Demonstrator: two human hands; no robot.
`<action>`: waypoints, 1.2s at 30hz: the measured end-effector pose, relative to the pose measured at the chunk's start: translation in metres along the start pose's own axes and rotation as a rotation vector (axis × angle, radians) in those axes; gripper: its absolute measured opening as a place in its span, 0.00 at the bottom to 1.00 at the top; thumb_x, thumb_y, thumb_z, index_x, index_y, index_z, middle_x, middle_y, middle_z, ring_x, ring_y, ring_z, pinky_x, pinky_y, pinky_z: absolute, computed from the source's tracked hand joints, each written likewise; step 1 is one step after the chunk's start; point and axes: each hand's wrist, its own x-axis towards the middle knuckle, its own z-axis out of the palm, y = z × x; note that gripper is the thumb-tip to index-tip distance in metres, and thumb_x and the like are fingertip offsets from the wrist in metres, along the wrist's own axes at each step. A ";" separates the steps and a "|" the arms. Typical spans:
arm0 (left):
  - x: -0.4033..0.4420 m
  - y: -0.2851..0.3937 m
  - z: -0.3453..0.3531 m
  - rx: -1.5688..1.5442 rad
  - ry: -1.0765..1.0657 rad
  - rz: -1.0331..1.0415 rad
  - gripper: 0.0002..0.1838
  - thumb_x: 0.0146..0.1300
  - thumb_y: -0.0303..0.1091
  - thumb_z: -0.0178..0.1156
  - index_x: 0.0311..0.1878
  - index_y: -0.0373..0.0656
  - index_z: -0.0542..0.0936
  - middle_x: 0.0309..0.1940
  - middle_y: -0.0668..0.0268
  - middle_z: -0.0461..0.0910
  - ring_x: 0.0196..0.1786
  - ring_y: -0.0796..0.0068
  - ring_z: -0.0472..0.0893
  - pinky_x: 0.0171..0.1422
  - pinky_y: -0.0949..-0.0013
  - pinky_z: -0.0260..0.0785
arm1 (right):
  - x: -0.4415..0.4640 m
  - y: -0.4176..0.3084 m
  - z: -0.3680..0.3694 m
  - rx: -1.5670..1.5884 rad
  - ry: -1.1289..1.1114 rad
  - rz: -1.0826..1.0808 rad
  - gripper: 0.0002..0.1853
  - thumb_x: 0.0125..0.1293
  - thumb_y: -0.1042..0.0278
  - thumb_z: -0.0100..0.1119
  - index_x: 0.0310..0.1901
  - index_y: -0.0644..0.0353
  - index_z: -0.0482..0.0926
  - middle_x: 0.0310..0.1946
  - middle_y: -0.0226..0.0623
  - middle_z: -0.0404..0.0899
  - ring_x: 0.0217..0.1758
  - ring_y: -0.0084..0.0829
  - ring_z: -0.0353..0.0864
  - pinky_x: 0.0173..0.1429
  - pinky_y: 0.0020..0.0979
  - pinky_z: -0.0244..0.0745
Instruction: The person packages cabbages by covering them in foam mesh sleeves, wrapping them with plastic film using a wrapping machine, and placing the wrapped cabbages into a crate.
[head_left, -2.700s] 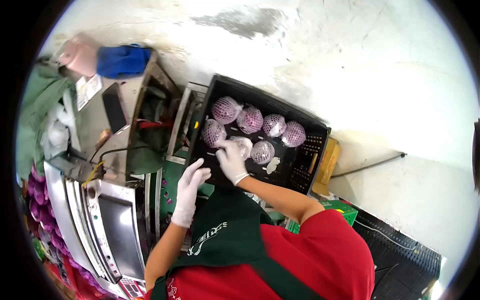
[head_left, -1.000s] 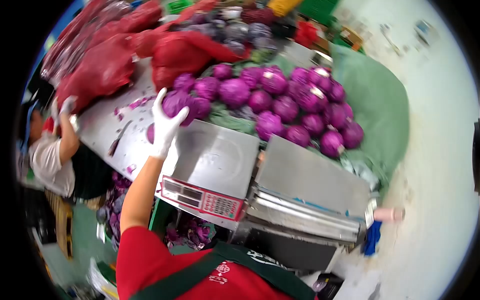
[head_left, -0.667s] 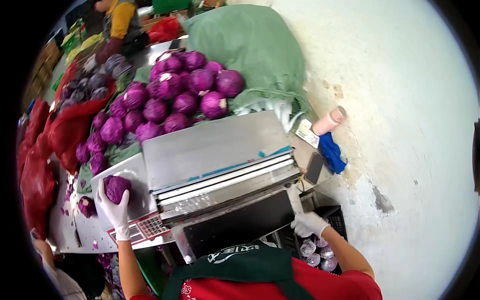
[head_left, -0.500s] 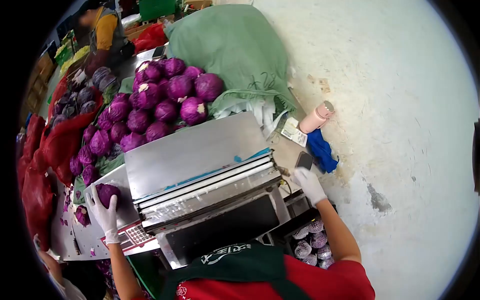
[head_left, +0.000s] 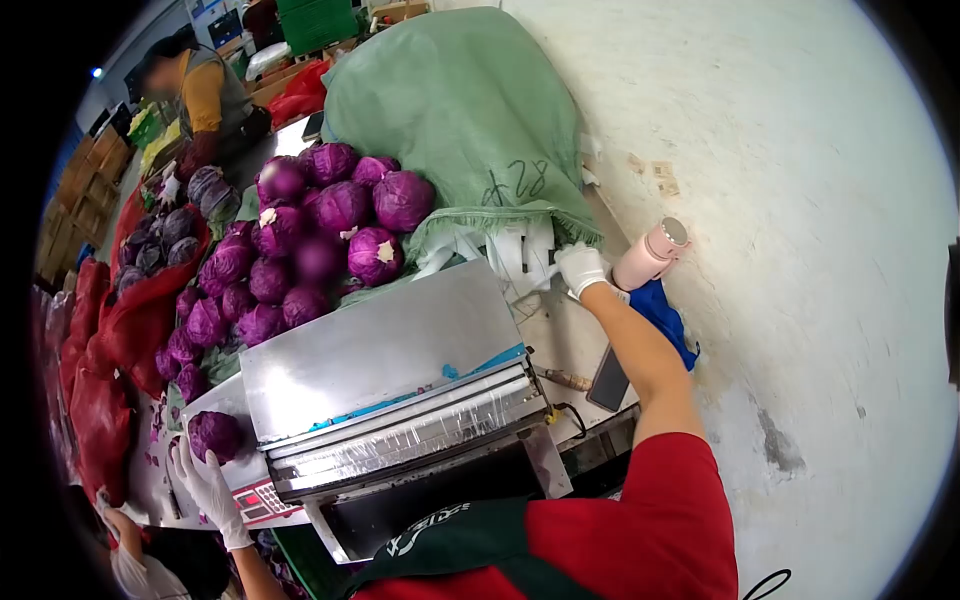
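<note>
My left hand [head_left: 208, 492], in a white glove, is open with its fingers apart beside a red cabbage [head_left: 215, 436] that sits on the scale [head_left: 262, 500]. Its fingertips are at the cabbage's near side. My right hand [head_left: 582, 268], also gloved, reaches out past the wrapping machine [head_left: 375, 345] to white plastic strips [head_left: 522, 258] below the green sack [head_left: 455, 120]. Its fingers are curled together, and what they pinch is too small to make out. A paper card lies largely hidden under this hand, next to the pink bottle [head_left: 650, 253].
Several red cabbages [head_left: 270, 280] are heaped behind the machine. Red net sacks [head_left: 100, 400] stand at left. A phone [head_left: 607, 380], a knife-like tool [head_left: 565, 379] and a blue cloth [head_left: 668, 318] are at right. Another person [head_left: 205, 95] stands at far left; a co-worker's hand [head_left: 122, 525] shows lower left.
My right hand has moved forward from beside the phone to the white strips. My left hand has loosened from around the cabbage and drawn slightly back. The view has shifted.
</note>
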 end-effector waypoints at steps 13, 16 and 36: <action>-0.042 0.163 -0.043 -0.869 -0.195 -0.097 0.08 0.67 0.26 0.56 0.43 0.35 0.82 0.40 0.65 0.82 0.45 0.77 0.79 0.49 0.73 0.70 | -0.240 0.010 -0.280 1.151 -0.365 0.158 0.08 0.62 0.67 0.57 0.34 0.63 0.80 0.26 0.31 0.81 0.30 0.22 0.80 0.38 0.27 0.75; -0.067 0.239 -0.053 -1.426 -0.764 -0.179 0.28 0.66 0.32 0.56 0.69 0.43 0.64 0.60 0.55 0.72 0.63 0.65 0.72 0.67 0.65 0.63 | -0.259 -0.035 -0.282 1.373 -0.618 -0.213 0.07 0.62 0.70 0.58 0.35 0.64 0.80 0.26 0.26 0.78 0.33 0.14 0.72 0.40 0.21 0.70; -0.169 0.191 -0.035 -2.032 -0.348 -0.633 0.16 0.64 0.33 0.63 0.49 0.37 0.71 0.37 0.58 0.83 0.39 0.73 0.83 0.46 0.71 0.76 | -0.240 -0.178 -0.241 2.054 -0.530 -0.459 0.18 0.72 0.53 0.48 0.43 0.60 0.78 0.24 0.34 0.78 0.28 0.24 0.79 0.37 0.27 0.77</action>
